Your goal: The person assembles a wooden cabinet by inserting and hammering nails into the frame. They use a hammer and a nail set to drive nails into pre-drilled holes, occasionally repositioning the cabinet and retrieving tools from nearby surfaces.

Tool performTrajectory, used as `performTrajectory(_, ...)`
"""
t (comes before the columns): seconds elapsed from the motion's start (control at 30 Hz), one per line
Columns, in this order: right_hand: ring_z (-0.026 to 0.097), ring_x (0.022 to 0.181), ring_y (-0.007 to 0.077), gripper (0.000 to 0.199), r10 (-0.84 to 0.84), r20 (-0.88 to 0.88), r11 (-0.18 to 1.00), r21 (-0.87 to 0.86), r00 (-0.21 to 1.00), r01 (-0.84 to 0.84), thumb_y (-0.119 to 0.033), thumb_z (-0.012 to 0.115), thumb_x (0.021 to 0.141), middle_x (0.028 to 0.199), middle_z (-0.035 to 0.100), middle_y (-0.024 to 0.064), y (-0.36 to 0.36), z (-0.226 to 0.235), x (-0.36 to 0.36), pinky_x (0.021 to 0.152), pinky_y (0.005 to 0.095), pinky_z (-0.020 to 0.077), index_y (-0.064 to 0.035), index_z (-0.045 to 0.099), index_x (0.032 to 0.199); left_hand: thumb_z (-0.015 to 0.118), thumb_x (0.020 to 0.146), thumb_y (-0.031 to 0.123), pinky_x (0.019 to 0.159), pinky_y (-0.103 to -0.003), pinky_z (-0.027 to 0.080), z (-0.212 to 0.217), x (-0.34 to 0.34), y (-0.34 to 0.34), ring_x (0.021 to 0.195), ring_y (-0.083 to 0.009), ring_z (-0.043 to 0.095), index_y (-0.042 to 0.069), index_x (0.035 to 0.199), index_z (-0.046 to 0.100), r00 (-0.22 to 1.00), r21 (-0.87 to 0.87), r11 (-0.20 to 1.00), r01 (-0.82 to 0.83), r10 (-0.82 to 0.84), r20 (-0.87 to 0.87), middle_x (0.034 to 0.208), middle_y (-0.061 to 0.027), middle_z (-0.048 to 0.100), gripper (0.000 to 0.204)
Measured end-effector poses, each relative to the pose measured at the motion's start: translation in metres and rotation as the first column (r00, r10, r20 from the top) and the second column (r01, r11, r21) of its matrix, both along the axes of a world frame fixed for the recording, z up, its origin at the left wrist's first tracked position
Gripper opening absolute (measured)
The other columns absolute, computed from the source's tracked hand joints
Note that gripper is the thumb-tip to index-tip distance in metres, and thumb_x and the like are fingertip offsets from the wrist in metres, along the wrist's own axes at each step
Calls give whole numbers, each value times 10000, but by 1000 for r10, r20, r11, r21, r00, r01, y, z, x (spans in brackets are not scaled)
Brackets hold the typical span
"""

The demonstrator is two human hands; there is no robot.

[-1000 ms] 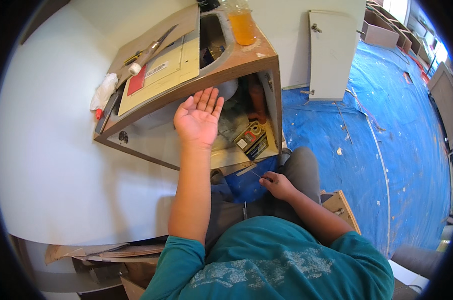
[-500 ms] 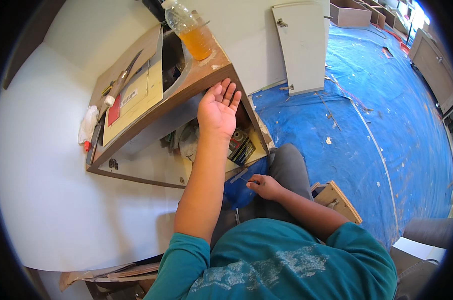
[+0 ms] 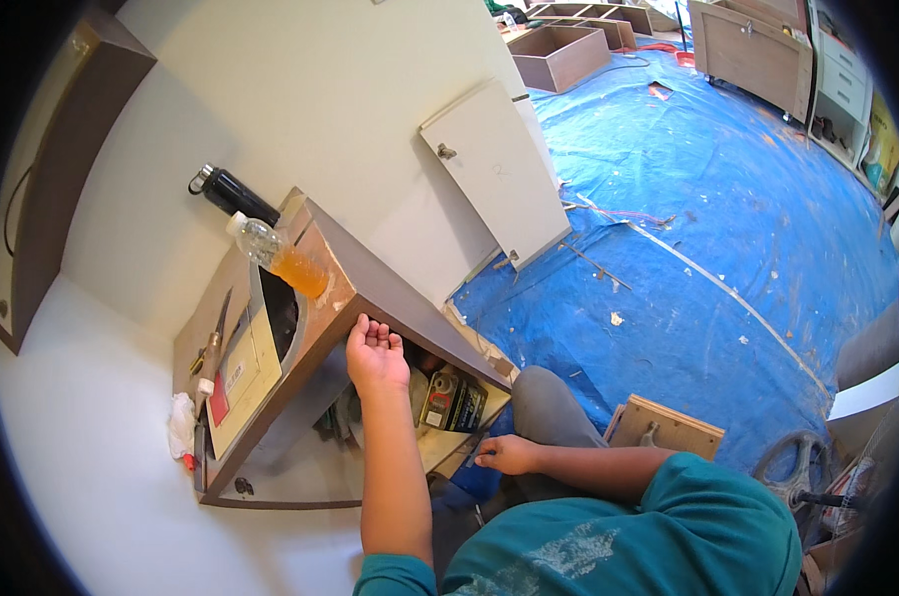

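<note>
My left hand [image 3: 378, 356] is raised palm up at the front top edge of a small brown wooden cabinet [image 3: 342, 320]. Its fingers are loosely curled and apart, with their tips near or touching the underside of that edge; nothing shows in the hand. Low by my knee, my right hand [image 3: 509, 455] is closed on a slim tool, mostly hidden, whose kind I cannot make out. Inside the cabinet, beyond my left wrist, are a dark box [image 3: 454, 402] and other clutter. A plastic bottle of orange liquid [image 3: 298, 270] stands on the cabinet top near its corner.
A black flask [image 3: 236, 196], a cream panel [image 3: 246, 382], hand tools and a white plastic bag [image 3: 181, 429] are around the cabinet top. A white door panel [image 3: 497, 169] leans on the wall. Blue sheeting [image 3: 658, 298] covers the floor; a wooden piece [image 3: 668, 429] is beside my knee.
The view has swung right, so the cabinet sits lower and further left in the picture. My left fingers are more curled at the cabinet edge. My right hand stays low, still gripping the slim tool.
</note>
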State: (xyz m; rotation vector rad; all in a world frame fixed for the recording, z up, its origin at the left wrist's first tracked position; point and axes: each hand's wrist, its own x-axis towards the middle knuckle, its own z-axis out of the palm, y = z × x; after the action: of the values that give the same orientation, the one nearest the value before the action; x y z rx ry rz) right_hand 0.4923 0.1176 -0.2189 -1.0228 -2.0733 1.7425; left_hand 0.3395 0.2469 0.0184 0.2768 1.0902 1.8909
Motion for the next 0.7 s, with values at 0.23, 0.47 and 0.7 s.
performTrajectory(0.23,676,995,303,380,-27,-60,998,-55,998,24,-411,616,962,1017,722,143,-1,10,6,860,416,511,-55,703,1063,746,888,248,732,-293,421,0,2,-8,852,-117,537,127,983,627,994,-12,999,-49,47,-96,907,32,576,194)
performTrajectory(0.47,680,968,312,370,-35,-97,999,-42,995,31,-410,632,955,998,718,156,0,1,2,848,409,510,-64,700,1064,751,901,264,680,-256,408,-1,13,2,745,-84,540,138,938,597,950,38,997,-71,79,-302,819,64,579,203)
performTrajectory(0.7,677,982,339,384,-45,-73,999,6,996,45,-420,647,940,1014,714,178,-5,-2,-5,867,432,512,-59,694,1062,755,903,209,675,-239,442,-22,-5,12,763,-79,571,61,970,637,807,150,985,-88,159,-569,928,-1,671,201)
